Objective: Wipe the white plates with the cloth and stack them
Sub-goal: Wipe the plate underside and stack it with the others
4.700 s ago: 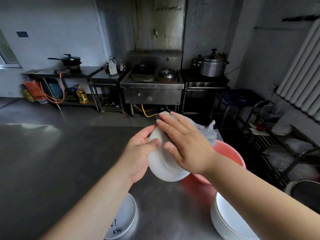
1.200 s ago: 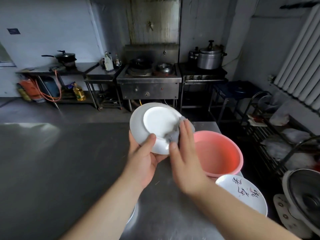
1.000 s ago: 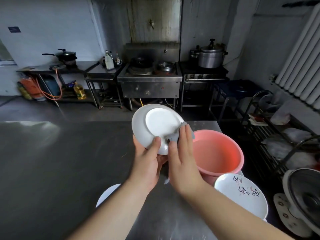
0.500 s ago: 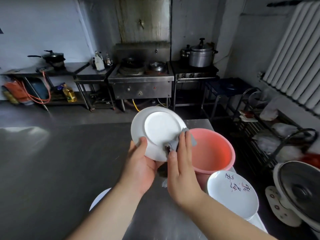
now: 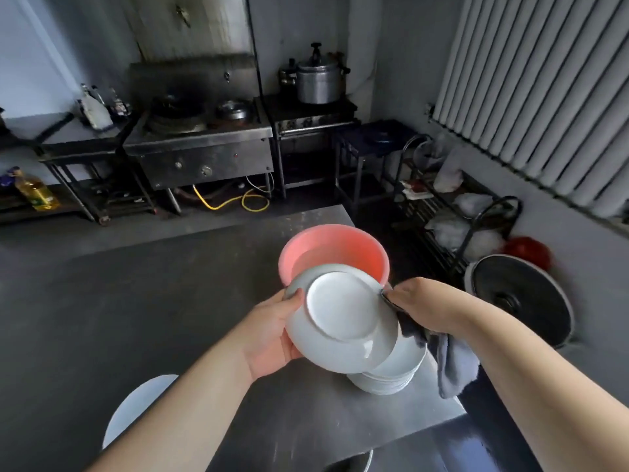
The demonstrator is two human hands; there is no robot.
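Lone plate (image 5: 136,408): we see a white plate lying flat on the steel surface (image 5: 136,301), well to the left of and below our left fingers, partly hidden by the forearm.
Left hand (image 5: 272,330): its fingers are curled round the left rim of the held plate, thumb on the upturned underside, the rest behind it.
Held plate (image 5: 342,316): it is off the surface, tilted with its foot ring facing us, spanning the gap between the two hands; its lower right edge overlaps the stack.
Pink basin (image 5: 333,248): just beyond the fingers of both hands, behind the held plate.
Right hand (image 5: 420,304): its fingers are closed on the grey cloth at the plate's right rim.
Cloth (image 5: 452,361): pinched at the rim, the rest hanging down under the right wrist; whether it is touching the plate face we cannot quite tell.
Stack (image 5: 391,374): white plates resting on the surface directly beneath the held plate and the right fingers.
Key relation: the stack lies straight below the plate's right edge, nearer the right hand. We judge that wiping this plate is about finished and that stacking it means levelling it and lowering it.
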